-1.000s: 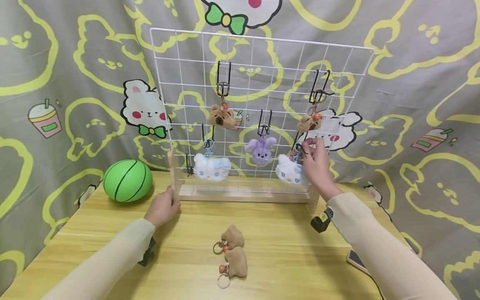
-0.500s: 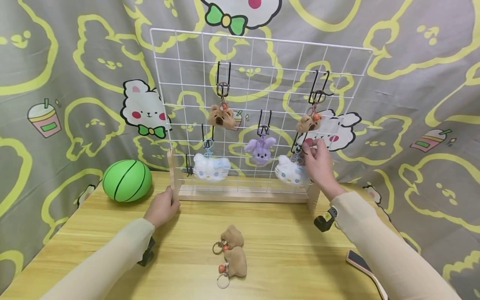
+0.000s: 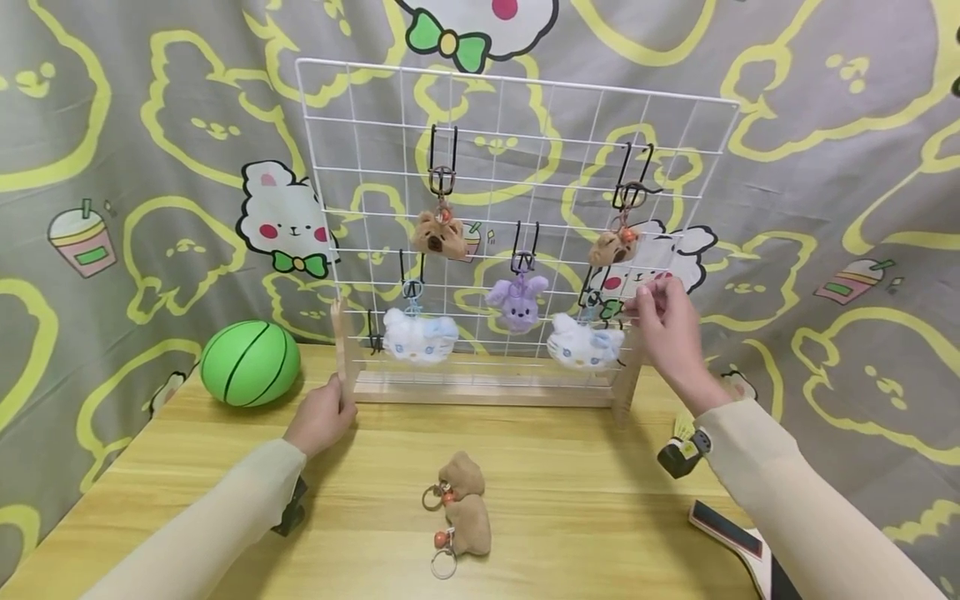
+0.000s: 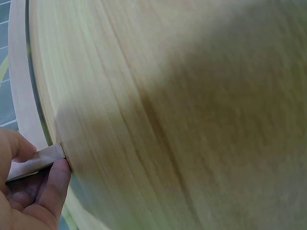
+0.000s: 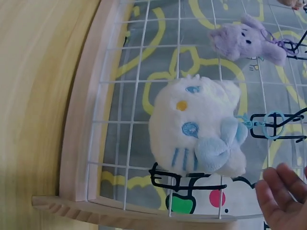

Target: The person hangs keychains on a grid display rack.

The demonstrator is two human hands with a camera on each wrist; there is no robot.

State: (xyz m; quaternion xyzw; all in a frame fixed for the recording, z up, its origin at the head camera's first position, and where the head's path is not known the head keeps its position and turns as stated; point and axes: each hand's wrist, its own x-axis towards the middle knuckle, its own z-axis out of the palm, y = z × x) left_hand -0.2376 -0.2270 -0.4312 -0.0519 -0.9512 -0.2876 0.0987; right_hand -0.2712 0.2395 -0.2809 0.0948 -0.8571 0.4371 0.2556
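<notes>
My left hand point(image 3: 322, 414) pinches the wooden end piece point(image 4: 36, 162) of the rack's stand between thumb and fingers. My right hand point(image 3: 670, 333), fingers loosely bent and holding nothing, is just right of a white plush cat keychain point(image 3: 585, 343). That keychain hangs by a light blue ring from a black hook point(image 5: 276, 125) on the white wire grid rack point(image 3: 517, 82). A matching white cat keychain point(image 3: 420, 337) hangs at the left. Between them is a purple plush keychain point(image 3: 519, 304). Two brown bear keychains point(image 3: 440, 237) hang higher up.
Two more brown plush keychains point(image 3: 470, 525) lie on the wooden table point(image 3: 570, 517) in front of the rack. A green ball point(image 3: 251, 363) sits at the left. At the right, partly under my right forearm, is a flat brush-like object point(image 3: 727, 532). A patterned curtain point(image 3: 810, 192) hangs behind.
My right hand has let go at the lower right hook and drawn away to the right, leaving the white cat keychain hanging. My left hand keeps its place on the stand.
</notes>
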